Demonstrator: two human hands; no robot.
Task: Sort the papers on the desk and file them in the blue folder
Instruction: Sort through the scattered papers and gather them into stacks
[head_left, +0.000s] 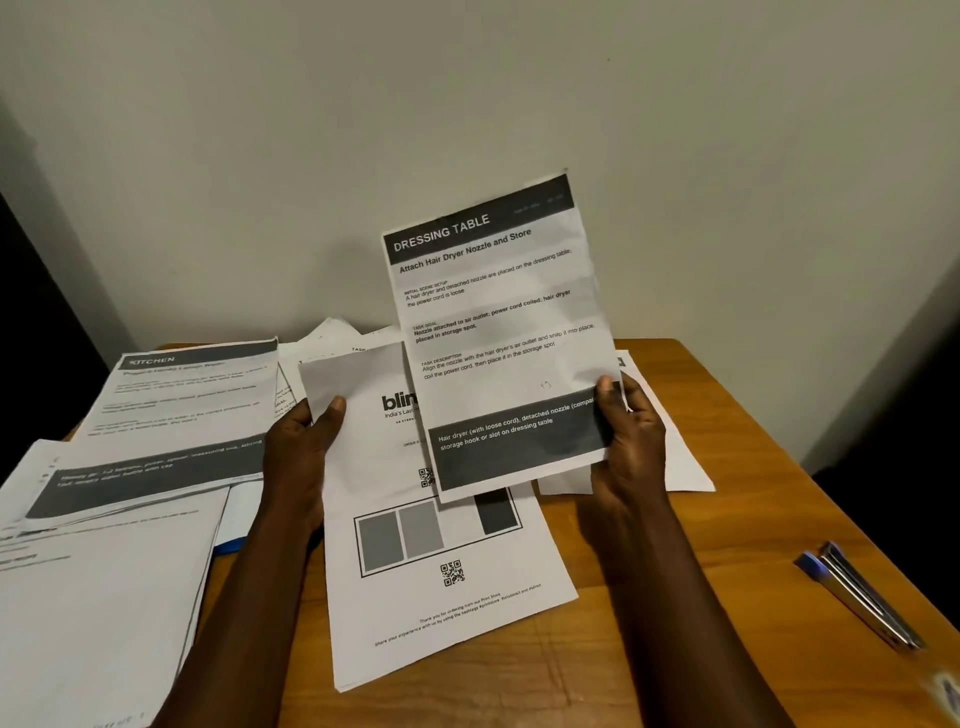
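1 DRESSING TABLE sheet (498, 322), raised over the desk (727, 467), long axis near upright, header topmost: your right hand (623, 441) pinches its lower right corner. 1 order sheet (415, 597), on the desk: your left hand (301, 457) grips its upper left corner.

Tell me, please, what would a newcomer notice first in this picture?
The eye goes first to the printed sheet headed DRESSING TABLE, held up in the middle by the right hand. Next comes the larger sheet with grey boxes, lower in the middle, whose top corner the left hand grips. A pile of papers with a KITCHEN heading on top lies at the left of the desk, and pens at the right.
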